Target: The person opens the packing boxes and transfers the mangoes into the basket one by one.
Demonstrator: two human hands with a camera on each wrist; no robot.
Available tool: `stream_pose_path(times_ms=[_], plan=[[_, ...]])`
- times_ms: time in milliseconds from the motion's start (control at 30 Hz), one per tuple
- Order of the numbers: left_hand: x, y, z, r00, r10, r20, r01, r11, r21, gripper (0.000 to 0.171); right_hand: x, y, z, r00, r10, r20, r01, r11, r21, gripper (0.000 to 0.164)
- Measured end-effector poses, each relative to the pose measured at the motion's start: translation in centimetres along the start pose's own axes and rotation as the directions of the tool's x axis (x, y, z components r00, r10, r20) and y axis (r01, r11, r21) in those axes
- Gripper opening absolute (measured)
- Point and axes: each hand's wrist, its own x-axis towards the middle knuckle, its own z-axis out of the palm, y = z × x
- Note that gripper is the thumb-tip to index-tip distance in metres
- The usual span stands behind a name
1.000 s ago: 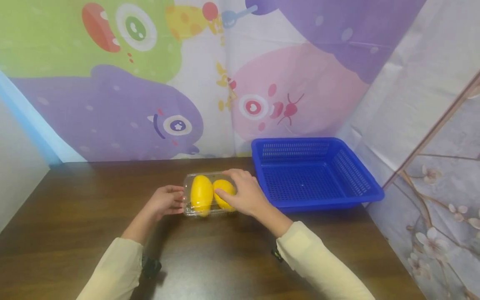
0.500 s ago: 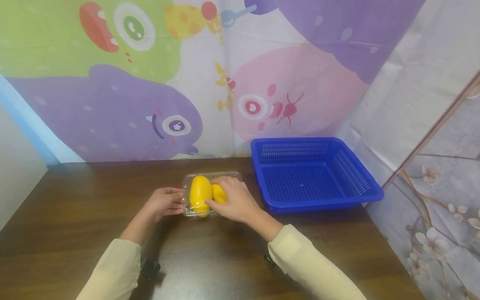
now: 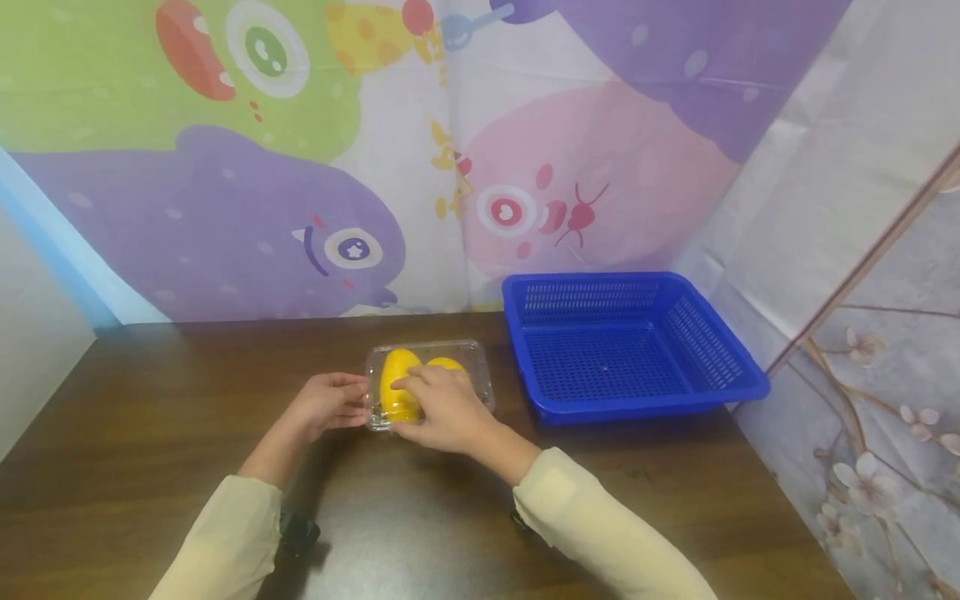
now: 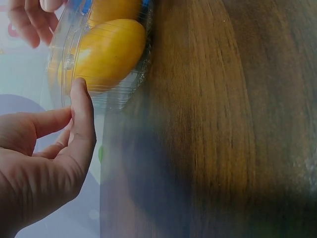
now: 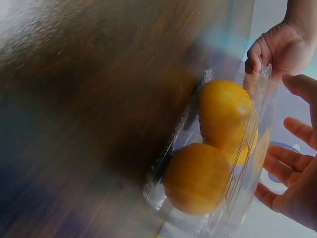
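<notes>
A clear plastic box [image 3: 480, 354] stands on the brown table. Inside lie two yellow mangoes, a long one [image 3: 396, 365] on the left and a second [image 3: 448, 364] on the right, partly covered by my right hand. My left hand [image 3: 326, 404] pinches the box's left rim between thumb and finger, as the left wrist view shows. Over the box, my right hand [image 3: 446, 412] has its fingers spread above the long mango. In the right wrist view those fingers [image 5: 299, 130] lie near the rim, holding nothing. Whether a lid covers the fruit I cannot tell.
A blue perforated basket [image 3: 600, 375] stands right of the box, near the back of the table. Bare wood of the table [image 3: 420, 525] lies in front of the hands. A cartoon-printed cloth [image 3: 420, 167] hangs behind the table's far edge.
My right hand has slid left across the box, from the right mango toward the long one, uncovering the box's right end. The left hand and both mangoes stay about where they were.
</notes>
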Motion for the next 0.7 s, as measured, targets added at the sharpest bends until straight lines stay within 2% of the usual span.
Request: stream_pose_path(times_ms=[467,700], plan=[[0.03,0.12,0.04,1.0,-0.008,-0.004,0.008,1.0,-0.01,0.041,0.75,-0.91,0.91,0.998,-0.005,0.056,0.01,0.996,-0.091,0.052],[0.03,0.02,0.05,1.0,-0.01,-0.004,0.01,1.0,-0.009,0.042,0.85,-1.06,0.98,0.998,-0.032,0.05,0.038,0.99,-0.135,0.051]])
